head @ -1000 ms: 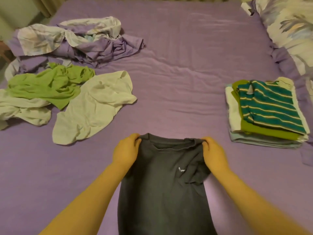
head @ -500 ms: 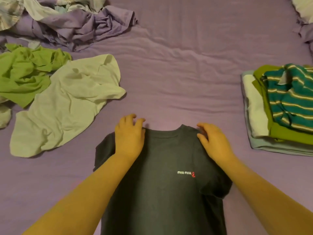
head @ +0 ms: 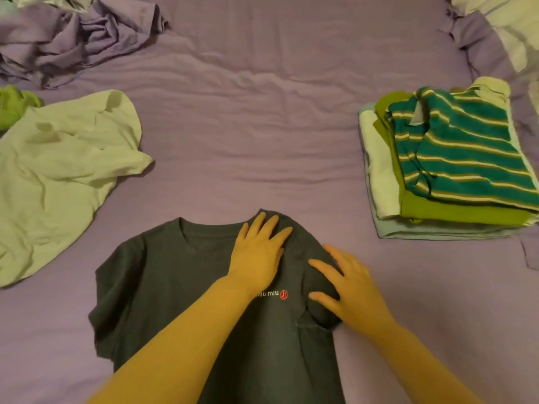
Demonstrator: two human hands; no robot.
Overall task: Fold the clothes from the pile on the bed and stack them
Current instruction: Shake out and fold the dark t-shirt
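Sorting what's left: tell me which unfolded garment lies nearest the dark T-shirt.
The pale cream garment, crumpled left of the dark T-shirt. The green one and purple one lie farther.

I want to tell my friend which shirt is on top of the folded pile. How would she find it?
Look at the purple bed, then at its right side, where a neat stack of folded clothes sits. The top one is the striped shirt. It is the only striped thing there: teal with thin pale stripes, lying over a plain green piece and pale ones.
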